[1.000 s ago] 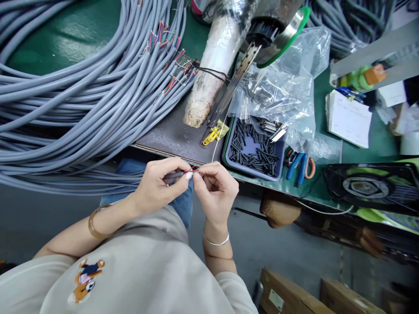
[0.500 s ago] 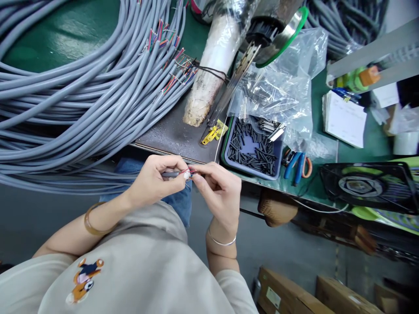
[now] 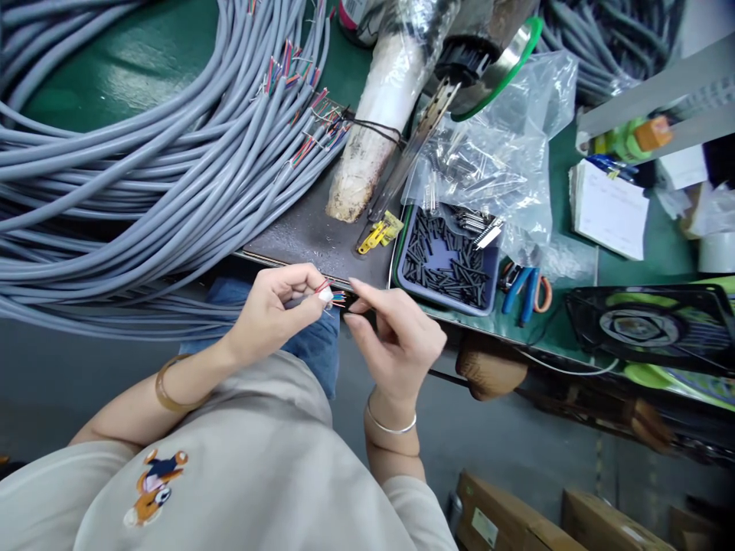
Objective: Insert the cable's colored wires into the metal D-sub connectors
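My left hand (image 3: 287, 302) pinches the stripped end of a grey cable, whose thin coloured wires (image 3: 338, 298) fan out to the right past the thumb and forefinger. Something small and white shows at the fingertips, where the wires leave the sheath. Just right of the wire ends is my right hand (image 3: 393, 329), thumb and forefinger apart, with nothing visible between them. Its other fingers are curled. Both hands are over the lap, in front of the table edge. Many grey cables (image 3: 189, 153) with bared coloured ends lie in a large coil at the upper left.
A purple tray (image 3: 488, 298) of short black tubes stands right of the hands, with a plastic bag (image 3: 505, 138) behind it. Blue-handled pliers (image 3: 520, 295), a black fan (image 3: 648, 325) and a paper pad (image 3: 609, 207) lie farther right. A white wrapped roll (image 3: 376, 99) overhangs the yellow clip (image 3: 376, 236).
My right hand has let go of the wires and drawn back to the right, its thumb and forefinger parting. My left hand stays on the cable, and the wire ends now show.
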A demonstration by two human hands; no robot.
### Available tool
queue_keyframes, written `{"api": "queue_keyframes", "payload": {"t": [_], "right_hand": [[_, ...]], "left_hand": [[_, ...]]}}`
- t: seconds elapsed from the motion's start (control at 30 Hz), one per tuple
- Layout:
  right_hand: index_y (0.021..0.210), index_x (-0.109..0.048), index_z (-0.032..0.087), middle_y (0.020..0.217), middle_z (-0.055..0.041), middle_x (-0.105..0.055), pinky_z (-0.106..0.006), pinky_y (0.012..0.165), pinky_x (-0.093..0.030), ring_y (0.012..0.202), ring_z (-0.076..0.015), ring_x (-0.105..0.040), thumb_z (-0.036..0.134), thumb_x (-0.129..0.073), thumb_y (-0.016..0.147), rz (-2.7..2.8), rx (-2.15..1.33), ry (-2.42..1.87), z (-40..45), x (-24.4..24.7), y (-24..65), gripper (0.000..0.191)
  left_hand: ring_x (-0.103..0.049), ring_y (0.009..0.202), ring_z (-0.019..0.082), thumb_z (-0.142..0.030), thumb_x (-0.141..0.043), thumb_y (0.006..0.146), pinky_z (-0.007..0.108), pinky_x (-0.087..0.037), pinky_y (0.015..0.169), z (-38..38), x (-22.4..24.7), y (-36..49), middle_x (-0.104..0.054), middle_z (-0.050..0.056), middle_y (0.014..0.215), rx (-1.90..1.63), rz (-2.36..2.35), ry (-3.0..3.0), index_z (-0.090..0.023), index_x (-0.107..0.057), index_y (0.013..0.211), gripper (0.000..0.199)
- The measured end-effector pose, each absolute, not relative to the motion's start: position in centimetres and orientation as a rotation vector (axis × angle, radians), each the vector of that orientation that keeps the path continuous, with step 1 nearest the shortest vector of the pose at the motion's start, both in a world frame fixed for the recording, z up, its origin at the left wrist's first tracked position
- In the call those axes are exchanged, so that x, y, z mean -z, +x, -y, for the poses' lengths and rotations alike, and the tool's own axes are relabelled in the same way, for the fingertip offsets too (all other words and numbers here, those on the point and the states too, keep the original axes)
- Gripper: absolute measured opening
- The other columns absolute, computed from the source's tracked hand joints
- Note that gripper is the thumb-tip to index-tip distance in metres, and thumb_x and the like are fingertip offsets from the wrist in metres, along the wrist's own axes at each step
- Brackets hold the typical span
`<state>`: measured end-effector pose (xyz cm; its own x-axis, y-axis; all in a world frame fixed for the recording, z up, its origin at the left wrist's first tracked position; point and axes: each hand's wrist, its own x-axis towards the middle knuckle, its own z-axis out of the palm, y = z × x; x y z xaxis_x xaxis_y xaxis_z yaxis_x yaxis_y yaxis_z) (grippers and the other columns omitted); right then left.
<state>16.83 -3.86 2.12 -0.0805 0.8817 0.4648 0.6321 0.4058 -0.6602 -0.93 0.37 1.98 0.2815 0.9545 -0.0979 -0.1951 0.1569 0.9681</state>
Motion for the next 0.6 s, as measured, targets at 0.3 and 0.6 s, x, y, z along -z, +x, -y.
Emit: {"api": "queue_keyframes", "payload": {"t": [0.3,0.6], "right_hand": [[0.106,-0.07,0.027,0.058,0.006,-0.054,-0.026,0.039,-0.033,0.042,-0.0098,-0.047,0.036,-0.059,0.102,1.528,-0.3,-1.222,4.4,-1.8,16.5,0.015],[0.106,-0.064,0.026,0.1,-0.0014,-0.083,-0.035,0.079,-0.069,0.088,-0.0195,-0.082,0.015,-0.068,0.096,1.453,-0.443,-1.221,4.6,-0.2,15.5,0.015]], "left_hand": [[-0.036,0.05,0.005,-0.028,-0.073,0.081,0.019,-0.03,0.047,-0.1,-1.7,-1.0,-0.05,-0.004,0.058,-1.039,-0.929,1.019,-0.016,-0.06,0.069,0.022],[-0.038,0.05,0.006,-0.034,-0.076,0.082,0.019,-0.032,0.048,0.2,-1.5,-1.0,-0.047,-0.005,0.055,-1.033,-0.931,0.953,-0.016,-0.059,0.07,0.027]]}}
